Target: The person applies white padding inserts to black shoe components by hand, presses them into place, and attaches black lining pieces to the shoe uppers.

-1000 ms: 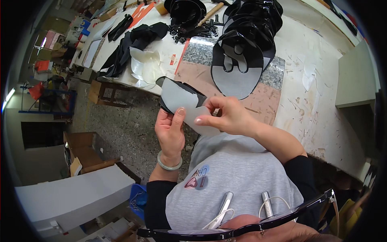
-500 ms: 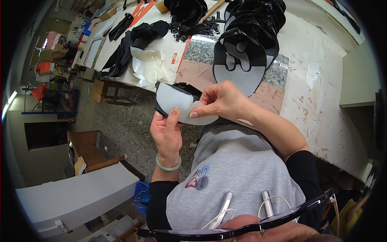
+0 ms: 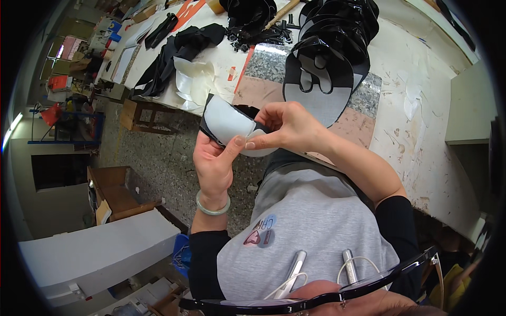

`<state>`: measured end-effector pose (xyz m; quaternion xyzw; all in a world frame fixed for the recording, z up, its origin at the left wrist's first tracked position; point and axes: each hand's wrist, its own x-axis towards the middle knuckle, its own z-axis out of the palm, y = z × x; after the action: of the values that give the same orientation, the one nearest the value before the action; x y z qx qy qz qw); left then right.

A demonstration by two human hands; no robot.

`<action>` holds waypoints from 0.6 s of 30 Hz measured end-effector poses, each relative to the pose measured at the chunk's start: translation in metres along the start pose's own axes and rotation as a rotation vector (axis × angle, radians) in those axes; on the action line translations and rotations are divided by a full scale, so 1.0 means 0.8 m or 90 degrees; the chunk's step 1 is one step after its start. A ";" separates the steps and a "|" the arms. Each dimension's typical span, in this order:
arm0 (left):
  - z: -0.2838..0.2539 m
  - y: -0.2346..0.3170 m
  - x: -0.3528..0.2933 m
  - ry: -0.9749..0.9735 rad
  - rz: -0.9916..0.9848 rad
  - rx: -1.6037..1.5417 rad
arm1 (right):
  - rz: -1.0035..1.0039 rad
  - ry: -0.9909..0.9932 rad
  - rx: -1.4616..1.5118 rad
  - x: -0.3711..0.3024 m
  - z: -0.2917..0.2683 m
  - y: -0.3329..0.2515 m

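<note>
In front of my body I hold a curved black piece with a smooth white panel [image 3: 227,122] on its face. My left hand [image 3: 215,160] grips its lower edge, thumb on top and fingers behind. My right hand [image 3: 292,125] pinches the right end, its thumb tip nearly meeting my left thumb. A thin, pale translucent sheet [image 3: 259,152] shows just below the thumbs. What my right fingers do behind the piece is hidden.
Glossy black shells with pale grey panels [image 3: 319,100] are stacked on the table [image 3: 406,137] ahead. White translucent pieces [image 3: 196,79], black cloth [image 3: 192,43] and small black bits [image 3: 258,38] lie farther left. A wooden stool [image 3: 141,117] stands beside the table.
My hands have drawn closer together and the piece has tilted, its left end rising. My right thumb has moved against the piece beside my left thumb, and less of the pale sheet shows.
</note>
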<state>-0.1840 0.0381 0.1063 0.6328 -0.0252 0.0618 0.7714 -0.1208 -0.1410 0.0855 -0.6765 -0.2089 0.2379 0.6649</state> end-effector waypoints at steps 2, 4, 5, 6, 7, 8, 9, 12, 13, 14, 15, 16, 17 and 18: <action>-0.001 -0.008 0.003 0.012 0.017 0.017 | 0.008 0.020 -0.033 -0.001 0.004 0.000; -0.003 -0.017 0.003 0.026 0.031 0.034 | 0.018 0.038 -0.066 -0.002 0.010 0.002; -0.004 -0.022 0.003 0.035 0.049 0.059 | -0.010 0.071 -0.101 -0.001 0.013 0.003; -0.005 -0.025 0.003 0.043 0.067 0.085 | -0.039 0.104 -0.137 -0.001 0.016 0.005; -0.005 -0.029 0.005 0.046 0.065 0.084 | -0.037 0.102 -0.137 0.000 0.020 0.008; -0.006 -0.033 0.007 0.061 0.083 0.117 | -0.082 0.134 -0.175 0.002 0.023 0.014; -0.006 -0.036 0.010 0.074 0.102 0.150 | -0.129 0.168 -0.214 0.004 0.025 0.020; -0.013 -0.035 0.014 0.114 0.072 0.102 | -0.420 0.366 -0.295 0.008 0.029 0.032; -0.017 -0.034 0.015 0.126 0.044 0.040 | -0.419 0.364 -0.295 0.001 0.030 0.032; -0.020 -0.036 0.015 0.124 0.029 0.003 | -0.334 0.311 -0.283 -0.012 0.033 0.031; -0.019 -0.036 0.014 0.122 0.027 0.003 | -0.249 0.262 -0.269 -0.022 0.035 0.030; -0.018 -0.035 0.014 0.096 -0.022 -0.073 | -0.255 0.259 -0.255 -0.022 0.040 0.031; -0.017 -0.034 0.013 0.068 -0.071 -0.149 | -0.253 0.262 -0.256 -0.022 0.042 0.032; -0.013 -0.033 0.013 0.066 -0.072 -0.150 | -0.226 0.273 -0.227 -0.019 0.042 0.034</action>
<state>-0.1705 0.0440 0.0797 0.5342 0.0435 0.0477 0.8429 -0.1537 -0.1241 0.0589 -0.7701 -0.2172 -0.0701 0.5957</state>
